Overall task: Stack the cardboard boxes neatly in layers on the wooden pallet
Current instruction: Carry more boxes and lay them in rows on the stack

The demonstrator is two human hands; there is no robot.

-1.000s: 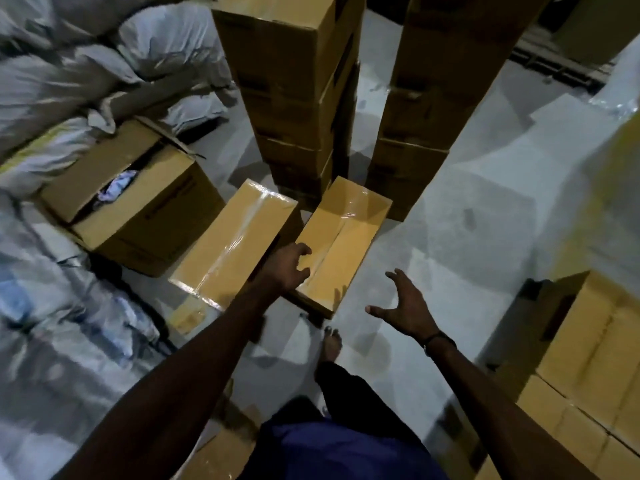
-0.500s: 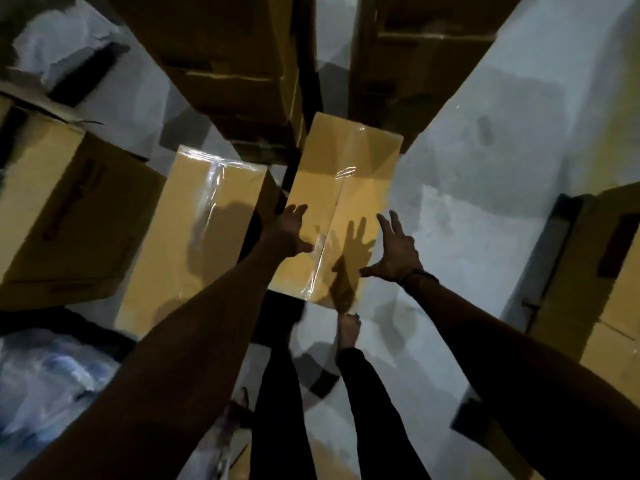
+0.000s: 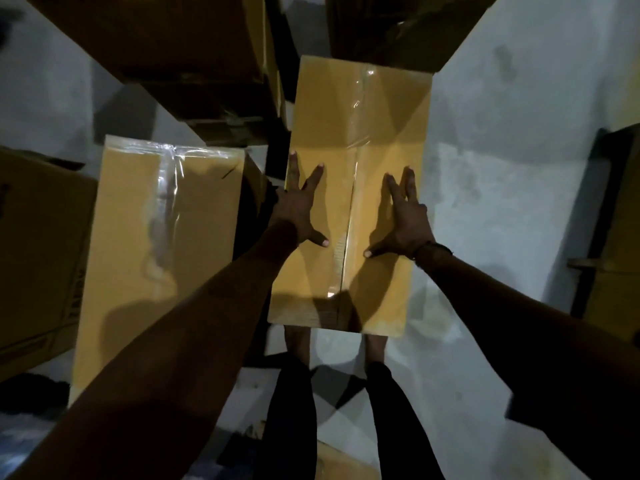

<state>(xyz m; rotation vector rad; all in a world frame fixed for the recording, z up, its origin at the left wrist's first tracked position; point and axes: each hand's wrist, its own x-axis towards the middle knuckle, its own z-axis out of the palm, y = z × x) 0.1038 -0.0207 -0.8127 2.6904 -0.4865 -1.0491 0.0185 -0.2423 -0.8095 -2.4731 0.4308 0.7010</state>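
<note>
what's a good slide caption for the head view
Both hands, left and right, pressed flat on a taped cardboard box on the floor.

Both arms stretched forward and down, left hand (image 3: 298, 207) flat with fingers spread and thumb out, right hand (image 3: 406, 216) flat likewise, dark band on the right wrist (image 3: 433, 249), bare feet below

the tall stacks of boxes (image 3: 194, 57) run off the top edge. the box at the left (image 3: 31, 258) is cut by the left edge, its print unreadable. the taped box (image 3: 360, 133) hides most of both feet.
</note>
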